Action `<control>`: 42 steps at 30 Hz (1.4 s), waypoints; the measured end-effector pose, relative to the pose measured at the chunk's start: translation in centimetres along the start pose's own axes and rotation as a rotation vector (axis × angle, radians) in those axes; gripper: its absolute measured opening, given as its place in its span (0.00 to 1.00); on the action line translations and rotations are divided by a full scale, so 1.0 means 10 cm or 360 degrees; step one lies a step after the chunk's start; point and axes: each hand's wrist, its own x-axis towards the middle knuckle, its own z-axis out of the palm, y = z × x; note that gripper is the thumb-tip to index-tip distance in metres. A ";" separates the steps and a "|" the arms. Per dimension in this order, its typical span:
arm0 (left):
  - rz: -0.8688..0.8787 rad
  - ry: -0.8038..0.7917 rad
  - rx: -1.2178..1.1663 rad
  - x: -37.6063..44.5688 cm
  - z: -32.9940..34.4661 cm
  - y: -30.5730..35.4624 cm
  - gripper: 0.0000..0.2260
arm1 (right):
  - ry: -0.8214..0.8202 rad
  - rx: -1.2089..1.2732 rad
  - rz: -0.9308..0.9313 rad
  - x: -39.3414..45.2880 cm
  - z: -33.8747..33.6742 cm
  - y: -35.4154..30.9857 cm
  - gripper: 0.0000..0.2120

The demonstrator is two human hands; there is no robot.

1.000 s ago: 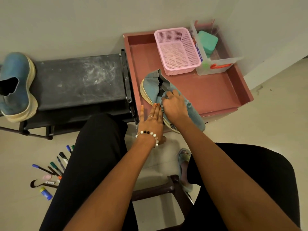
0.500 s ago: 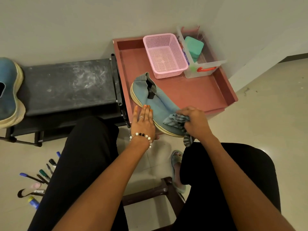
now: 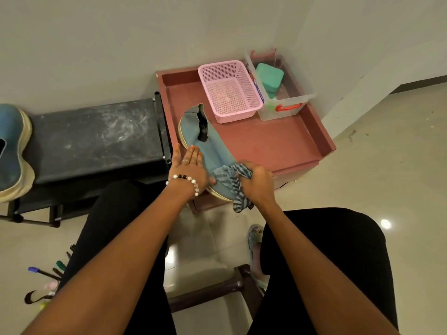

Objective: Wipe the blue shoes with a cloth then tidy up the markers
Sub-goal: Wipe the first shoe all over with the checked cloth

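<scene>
A blue knit shoe (image 3: 205,141) lies at an angle on the front left of the red tray table (image 3: 278,146), its toe over the front edge. My left hand (image 3: 191,168) rests flat on the shoe's left side with straight fingers. My right hand (image 3: 256,182) grips a striped grey-blue cloth (image 3: 231,180) bunched against the shoe's toe. The second blue shoe (image 3: 12,151) sits on the black bench (image 3: 96,134) at the far left. Several markers (image 3: 48,274) lie on the floor at the lower left, partly hidden by my left leg.
A pink mesh basket (image 3: 229,90) and a clear plastic box (image 3: 283,93) holding a green block stand at the back of the tray table. A dark stool frame (image 3: 217,288) is between my knees. Walls close off the back and right.
My right hand drew the cloth from the shoe's middle down to its toe. My left hand stayed pressed on the shoe's side. The camera tilted, shifting the scene.
</scene>
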 end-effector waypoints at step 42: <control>0.0087 0.0138 -0.0116 0.02 0.36 -0.02 0.44 | -0.0437 -0.1399 -0.0547 -0.01 0.36 -0.14 0.12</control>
